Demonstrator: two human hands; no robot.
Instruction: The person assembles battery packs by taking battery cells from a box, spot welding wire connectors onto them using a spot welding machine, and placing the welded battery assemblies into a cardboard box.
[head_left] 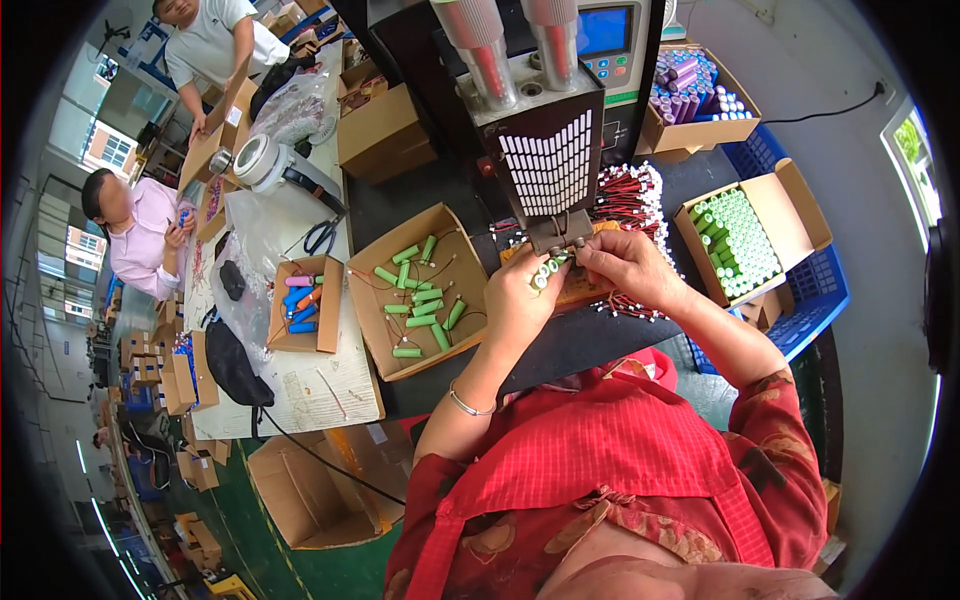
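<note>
My left hand (513, 300) is closed around several green cylindrical battery cells (541, 278), their pale ends facing up. Close beside it, my right hand (635, 268) pinches at something small by the cells; the fingers hide what it is. Both hands meet just below the head of a bench spot welder (535, 110), whose dark block (560, 230) sits right above the fingertips. An orange-brown work block (582, 290) shows under my hands. Behind my right hand lies a pile of red and black wire leads with white connectors (640, 195).
Left of my hands is a carton (362, 335) of loose green cells with wires. A smaller carton (285, 335) holds blue, orange and pink cells. At right, a carton (800, 235) of upright green cells rests by a blue crate (825, 310). Two people work at the far left.
</note>
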